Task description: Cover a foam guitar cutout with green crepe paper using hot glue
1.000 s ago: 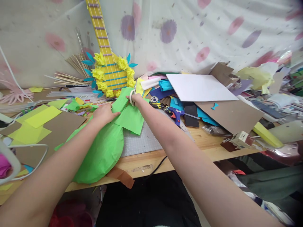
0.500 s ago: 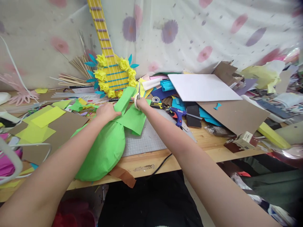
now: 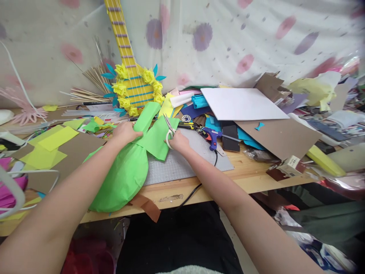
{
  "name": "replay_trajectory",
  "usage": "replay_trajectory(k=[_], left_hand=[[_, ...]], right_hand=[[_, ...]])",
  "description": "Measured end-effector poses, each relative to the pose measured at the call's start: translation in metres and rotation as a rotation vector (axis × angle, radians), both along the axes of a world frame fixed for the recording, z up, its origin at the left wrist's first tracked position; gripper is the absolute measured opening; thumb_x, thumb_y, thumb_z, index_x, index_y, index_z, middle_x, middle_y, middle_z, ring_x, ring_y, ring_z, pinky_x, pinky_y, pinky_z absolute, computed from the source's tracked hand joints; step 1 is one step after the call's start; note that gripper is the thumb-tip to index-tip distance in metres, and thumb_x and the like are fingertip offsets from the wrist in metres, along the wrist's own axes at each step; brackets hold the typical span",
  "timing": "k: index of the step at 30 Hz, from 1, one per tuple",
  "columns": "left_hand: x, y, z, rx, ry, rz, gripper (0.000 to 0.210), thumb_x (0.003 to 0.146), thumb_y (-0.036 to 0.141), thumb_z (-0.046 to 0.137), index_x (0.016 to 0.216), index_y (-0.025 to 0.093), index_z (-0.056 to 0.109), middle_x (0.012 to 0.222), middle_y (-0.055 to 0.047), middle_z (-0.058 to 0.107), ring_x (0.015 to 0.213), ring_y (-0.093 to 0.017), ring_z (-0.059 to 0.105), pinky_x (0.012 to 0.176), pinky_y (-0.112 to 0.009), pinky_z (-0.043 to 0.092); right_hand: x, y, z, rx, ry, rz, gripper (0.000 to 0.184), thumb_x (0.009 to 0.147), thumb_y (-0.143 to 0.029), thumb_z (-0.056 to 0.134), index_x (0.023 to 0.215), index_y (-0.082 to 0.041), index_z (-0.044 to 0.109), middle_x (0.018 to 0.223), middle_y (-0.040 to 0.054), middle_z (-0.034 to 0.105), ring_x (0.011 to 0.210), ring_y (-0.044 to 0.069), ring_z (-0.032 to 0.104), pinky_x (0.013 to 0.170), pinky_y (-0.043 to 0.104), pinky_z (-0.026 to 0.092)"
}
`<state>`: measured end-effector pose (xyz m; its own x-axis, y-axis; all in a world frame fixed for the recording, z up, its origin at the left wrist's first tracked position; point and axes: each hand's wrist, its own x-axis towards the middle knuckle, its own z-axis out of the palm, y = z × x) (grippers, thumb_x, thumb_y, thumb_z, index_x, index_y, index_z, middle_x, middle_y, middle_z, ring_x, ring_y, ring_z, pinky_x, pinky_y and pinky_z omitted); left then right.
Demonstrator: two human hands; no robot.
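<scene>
The right hand [image 3: 180, 141] is gripping white-handled scissors [image 3: 171, 130], whose blades are pointing up and away over a green flap [image 3: 157, 140]. Half a second ago they were reaching farther out, beside the upright green strip [image 3: 147, 116]; now the hand is sitting nearer the person, so cutting seems to be pausing while the flap is standing apart from the strip's upper part. The left hand [image 3: 126, 133] is clasping the strip near its base, thumb across the front, other fingers partly hidden. Below, the round green form [image 3: 125, 180] is resting at the near edge of the worktop [image 3: 242, 179], beside the grey cutting mat [image 3: 176, 167]. A blue glue gun [image 3: 212, 137] is lying farther right.
</scene>
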<state>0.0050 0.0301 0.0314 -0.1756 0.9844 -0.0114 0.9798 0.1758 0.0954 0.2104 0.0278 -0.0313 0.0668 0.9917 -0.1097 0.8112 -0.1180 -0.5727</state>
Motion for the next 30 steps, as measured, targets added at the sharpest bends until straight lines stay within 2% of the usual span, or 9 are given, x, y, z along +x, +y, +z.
replay_trajectory(k=[3,7,11,17,21,25,27,30], left_hand=[[-0.002,-0.002,0.001,-0.003,0.0,-0.012,0.053,0.071,0.051,0.063,0.115,0.022,0.067,0.114,-0.014,0.069,0.104,-0.035,0.064,0.084,-0.042,0.051],[-0.001,-0.004,0.004,0.021,-0.023,0.012,0.052,0.071,0.05,0.064,0.115,0.021,0.067,0.115,-0.014,0.068,0.105,-0.036,0.063,0.082,-0.042,0.051],[0.008,0.002,0.003,0.033,-0.021,0.072,0.054,0.072,0.05,0.065,0.116,0.019,0.067,0.119,-0.016,0.066,0.11,-0.036,0.061,0.083,-0.042,0.051],[0.018,0.013,-0.006,0.013,-0.051,0.148,0.055,0.072,0.053,0.065,0.113,0.016,0.067,0.123,-0.018,0.063,0.112,-0.035,0.06,0.084,-0.043,0.052],[0.018,0.013,-0.013,0.035,-0.057,0.142,0.057,0.072,0.053,0.065,0.115,0.015,0.066,0.123,-0.019,0.063,0.113,-0.035,0.059,0.085,-0.043,0.052],[0.014,0.012,-0.016,0.034,-0.073,0.161,0.059,0.071,0.052,0.067,0.117,0.015,0.065,0.125,-0.019,0.062,0.114,-0.036,0.059,0.086,-0.044,0.052],[0.011,0.012,-0.016,0.041,-0.091,0.168,0.057,0.07,0.053,0.067,0.114,0.016,0.066,0.124,-0.018,0.063,0.113,-0.036,0.06,0.086,-0.044,0.052],[0.008,0.012,-0.014,0.063,-0.112,0.174,0.054,0.07,0.052,0.068,0.111,0.017,0.068,0.12,-0.018,0.065,0.111,-0.037,0.061,0.085,-0.045,0.052]], right_hand=[[-0.005,0.001,0.002,-0.048,-0.015,-0.036,0.053,0.077,-0.039,0.067,0.118,-0.011,0.047,0.12,0.0221,0.062,0.108,0.033,0.063,0.088,0.041,0.048],[0.0,0.013,0.012,0.029,0.046,-0.074,0.05,0.079,-0.034,0.066,0.118,-0.012,0.044,0.123,0.0204,0.061,0.11,0.031,0.062,0.087,0.037,0.048],[0.003,0.037,0.02,0.062,0.054,-0.07,0.05,0.08,-0.031,0.065,0.12,-0.011,0.044,0.125,0.0199,0.06,0.112,0.03,0.06,0.088,0.037,0.047],[0.002,0.062,0.008,-0.011,-0.012,-0.029,0.053,0.08,-0.03,0.066,0.124,-0.009,0.044,0.127,0.0227,0.058,0.116,0.03,0.06,0.091,0.037,0.046],[0.006,0.061,0.001,-0.019,-0.03,-0.002,0.059,0.081,-0.038,0.066,0.126,-0.009,0.043,0.126,0.0227,0.059,0.117,0.032,0.058,0.094,0.04,0.045],[0.013,0.044,0.012,0.064,0.01,-0.044,0.059,0.081,-0.056,0.061,0.117,-0.011,0.048,0.121,0.0213,0.061,0.115,0.033,0.058,0.093,0.041,0.045],[0.02,0.029,0.022,0.048,0.131,0.061,0.054,0.082,-0.063,0.057,0.104,-0.014,0.053,0.108,0.0171,0.066,0.103,0.029,0.064,0.084,0.036,0.049],[0.033,0.002,0.036,-0.168,0.466,0.416,0.057,0.085,-0.072,0.041,0.088,-0.016,0.053,0.079,0.0083,0.065,0.072,0.018,0.065,0.065,0.028,0.05]])
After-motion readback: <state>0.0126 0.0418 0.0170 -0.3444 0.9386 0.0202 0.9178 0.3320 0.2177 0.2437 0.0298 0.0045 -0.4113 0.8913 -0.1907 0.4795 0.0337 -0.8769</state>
